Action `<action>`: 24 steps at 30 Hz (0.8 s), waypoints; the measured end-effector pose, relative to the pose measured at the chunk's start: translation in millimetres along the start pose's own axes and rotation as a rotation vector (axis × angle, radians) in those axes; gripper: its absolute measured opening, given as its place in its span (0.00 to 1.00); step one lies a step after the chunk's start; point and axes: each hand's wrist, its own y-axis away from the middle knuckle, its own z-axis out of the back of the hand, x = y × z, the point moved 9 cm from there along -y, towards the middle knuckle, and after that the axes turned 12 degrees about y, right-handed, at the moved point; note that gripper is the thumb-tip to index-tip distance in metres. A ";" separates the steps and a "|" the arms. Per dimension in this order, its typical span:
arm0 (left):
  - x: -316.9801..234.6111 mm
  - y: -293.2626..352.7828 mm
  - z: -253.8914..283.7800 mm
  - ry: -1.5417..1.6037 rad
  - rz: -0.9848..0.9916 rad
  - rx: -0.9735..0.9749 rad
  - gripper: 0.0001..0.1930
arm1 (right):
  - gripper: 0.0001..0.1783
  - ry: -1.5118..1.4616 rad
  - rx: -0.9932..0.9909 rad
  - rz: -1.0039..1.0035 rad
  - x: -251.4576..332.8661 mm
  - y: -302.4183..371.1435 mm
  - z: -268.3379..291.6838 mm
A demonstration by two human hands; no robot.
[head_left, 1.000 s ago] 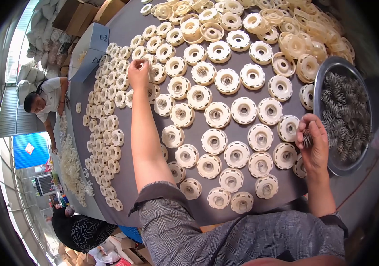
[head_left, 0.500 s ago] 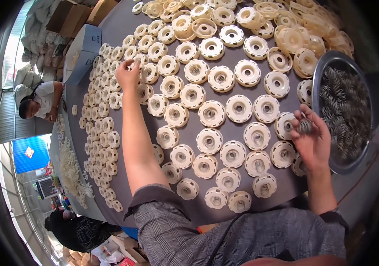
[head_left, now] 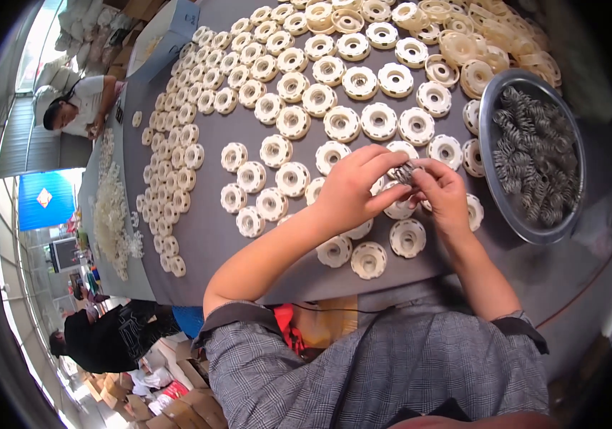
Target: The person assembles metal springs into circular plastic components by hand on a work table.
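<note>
While both hands meet just left of the steel bowl [head_left: 540, 236], they share a small clump of springs [head_left: 402, 173] between them, in front of the person. The left hand [head_left: 357, 181] has its thumb and fingers closed around the clump's left side; the right hand [head_left: 447, 194] pinches it from the bowl's side, its fingertips nearly together. The held springs are dark grey metal, their tight round coils catching a little shine; how many there are cannot be told. Inside the bowl lies a thick tangle of loose springs [head_left: 535, 157], equally dark and tightly ringed. Left of the bowl, cream-white notched discs [head_left: 369, 260] spread over the grey table [head_left: 224, 247], several with a thin coil standing in the central hollow. Beyond the bowl, yellower rings [head_left: 463, 46] are heaped together. Far left of the bowl, past many small white rings [head_left: 170, 186], are a pile of translucent pieces [head_left: 111, 222] and a co-worker in a white top [head_left: 84, 104].
</note>
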 end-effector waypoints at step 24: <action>155.2 27.7 112.3 0.538 0.515 -0.466 0.17 | 0.15 -0.025 -0.148 0.251 22.0 46.1 39.2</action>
